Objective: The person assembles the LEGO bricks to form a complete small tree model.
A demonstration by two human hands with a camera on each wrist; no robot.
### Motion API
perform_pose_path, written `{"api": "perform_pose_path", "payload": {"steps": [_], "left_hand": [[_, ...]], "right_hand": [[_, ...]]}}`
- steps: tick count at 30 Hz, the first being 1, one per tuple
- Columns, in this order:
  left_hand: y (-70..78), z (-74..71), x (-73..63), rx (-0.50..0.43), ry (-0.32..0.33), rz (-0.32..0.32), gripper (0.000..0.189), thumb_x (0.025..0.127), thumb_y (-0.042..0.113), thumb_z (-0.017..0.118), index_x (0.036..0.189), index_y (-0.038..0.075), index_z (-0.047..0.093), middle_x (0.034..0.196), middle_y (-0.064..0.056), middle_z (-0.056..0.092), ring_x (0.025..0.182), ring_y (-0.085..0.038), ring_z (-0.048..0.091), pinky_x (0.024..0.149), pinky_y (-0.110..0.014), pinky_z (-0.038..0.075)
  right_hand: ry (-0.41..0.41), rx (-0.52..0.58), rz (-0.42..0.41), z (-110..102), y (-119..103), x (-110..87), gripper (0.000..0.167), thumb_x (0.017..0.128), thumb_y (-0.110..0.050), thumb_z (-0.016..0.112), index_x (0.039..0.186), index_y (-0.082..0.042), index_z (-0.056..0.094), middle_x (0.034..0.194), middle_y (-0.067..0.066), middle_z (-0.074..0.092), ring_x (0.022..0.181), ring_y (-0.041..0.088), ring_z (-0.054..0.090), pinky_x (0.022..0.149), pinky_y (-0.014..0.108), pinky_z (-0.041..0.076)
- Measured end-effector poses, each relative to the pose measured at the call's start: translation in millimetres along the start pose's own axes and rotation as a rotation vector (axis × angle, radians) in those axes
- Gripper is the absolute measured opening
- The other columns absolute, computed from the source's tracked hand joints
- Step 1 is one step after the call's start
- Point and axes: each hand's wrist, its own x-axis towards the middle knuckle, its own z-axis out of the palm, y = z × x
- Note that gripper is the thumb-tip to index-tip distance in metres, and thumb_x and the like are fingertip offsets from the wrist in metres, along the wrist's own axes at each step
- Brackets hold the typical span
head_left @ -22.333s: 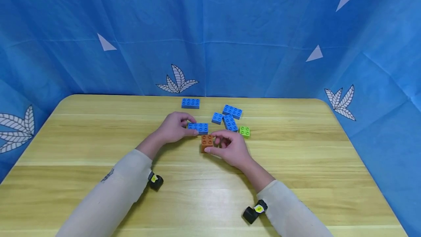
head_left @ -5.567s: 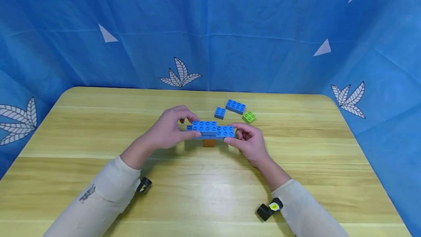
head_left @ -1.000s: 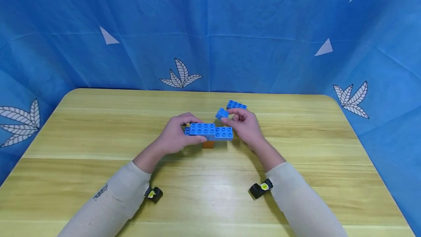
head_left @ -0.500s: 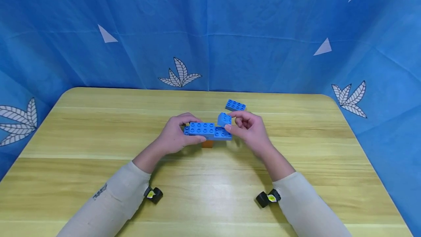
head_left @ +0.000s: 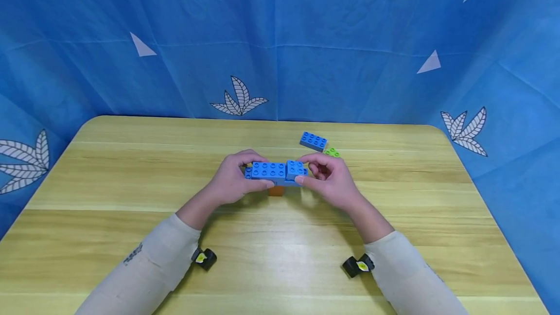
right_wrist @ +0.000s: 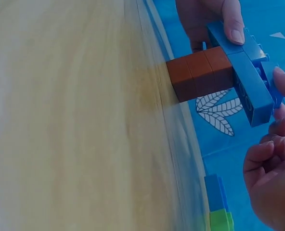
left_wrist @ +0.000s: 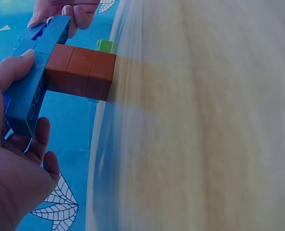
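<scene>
Above the table (head_left: 271, 271), a beam (head_left: 268, 171) is gripped, seemingly for steadiness, by the left hand (head_left: 233, 179), a brick (head_left: 294, 168) by the right hand (head_left: 331, 180).

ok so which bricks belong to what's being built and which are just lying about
In the build:
brown column
lower blue bricks, across its top
upper blue brick, over those
small blue brick, pinched by the right hand

Lying loose, perhaps for later:
long blue brick
green brick

The bricks (head_left: 269, 171) are blue, brown and green, the table (head_left: 280, 256) yellow wood-grain, the cloth (head_left: 341, 23) white-leafed blue.
</scene>
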Motion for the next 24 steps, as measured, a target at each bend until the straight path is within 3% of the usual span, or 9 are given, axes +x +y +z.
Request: {"api": "perform_pose_path", "payload": {"steps": [9, 16, 20, 24], "left_hand": [[3.3, -0.2, -0.2, 0.006, 0.014, -0.013, 0.039, 0.076, 0.025, 0.09, 0.111, 0.014, 0.075, 0.103, 0.003, 0.065, 0.095, -0.022, 0.057, 0.08, -0.042, 0.049], [3.2, 1.2, 2.0, 0.019, 0.014, -0.002, 0.039, 0.076, 0.026, 0.091, 0.11, 0.014, 0.076, 0.1, 0.003, 0.065, 0.092, -0.021, 0.057, 0.077, -0.04, 0.049], [2.2, 1.0, 2.3, 0.032, 0.019, 0.007, 0.039, 0.075, 0.025, 0.091, 0.109, 0.013, 0.076, 0.099, 0.003, 0.065, 0.091, -0.021, 0.057, 0.075, -0.04, 0.049], [2.3, 0.7, 1.5, 0.046, 0.017, -0.003, 0.04, 0.076, 0.028, 0.091, 0.11, 0.014, 0.076, 0.101, 0.004, 0.065, 0.093, -0.021, 0.056, 0.078, -0.04, 0.048]], "right_hand": [[-0.014, -0.106, -0.088, 1.7, 2.2, 0.0, 0.03, 0.082, 0.009, 0.077, 0.111, 0.002, 0.071, 0.069, 0.017, 0.041, 0.061, 0.025, 0.036, 0.054, 0.026, 0.027], [-0.002, -0.174, -0.128, 1.7, 0.1, -1.5, 0.028, 0.084, -0.002, 0.08, 0.111, -0.006, 0.073, 0.068, 0.008, 0.04, 0.062, 0.02, 0.036, 0.055, 0.028, 0.029], [-0.003, -0.247, -0.151, 1.9, -1.2, -0.5, 0.028, 0.085, -0.01, 0.081, 0.112, -0.01, 0.073, 0.069, 0.013, 0.042, 0.062, 0.02, 0.037, 0.056, 0.03, 0.03], [0.008, -0.252, -0.126, 3.5, 0.8, -0.5, 0.029, 0.085, -0.01, 0.081, 0.112, -0.01, 0.073, 0.074, 0.016, 0.047, 0.066, 0.021, 0.04, 0.058, 0.032, 0.032]]}}
